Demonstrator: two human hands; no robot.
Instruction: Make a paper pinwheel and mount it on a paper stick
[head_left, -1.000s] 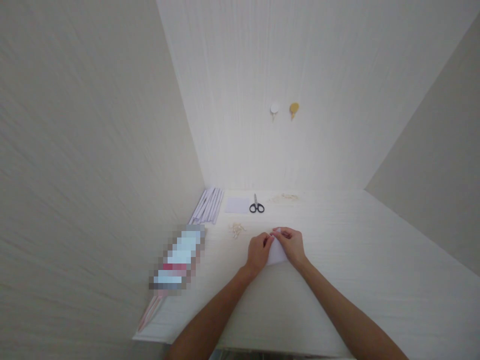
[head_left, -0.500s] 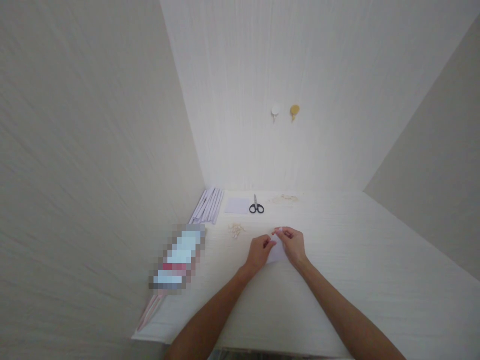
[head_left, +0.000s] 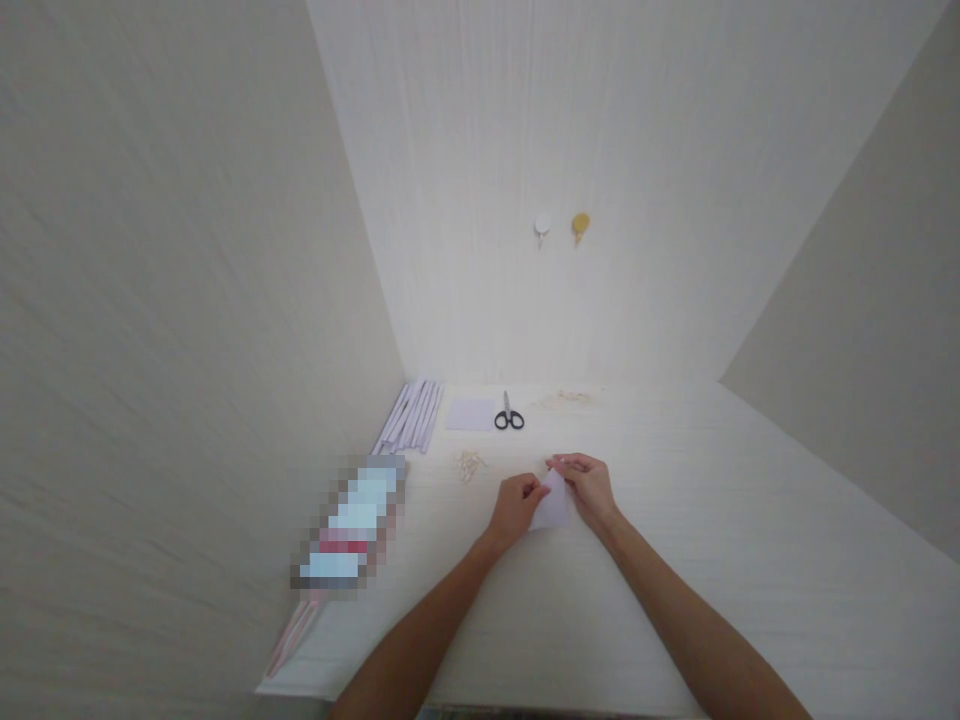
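Both hands, left hand (head_left: pixel 516 504) and right hand (head_left: pixel 589 486), pinch the small pale lilac paper sheet (head_left: pixel 551 504); near the black-handled scissors (head_left: pixel 508 414), edges should align before creasing.

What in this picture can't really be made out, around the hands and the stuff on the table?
- Small white paper piece, head view: its edges are covered by the left hand and right hand, so its shape is unclear.
- Flat object at the left edge of the white table: pixelated blur hides it.
- Little pale heap and the far pale heap: too small to identify.
- Black-handled scissors: blades barely visible.
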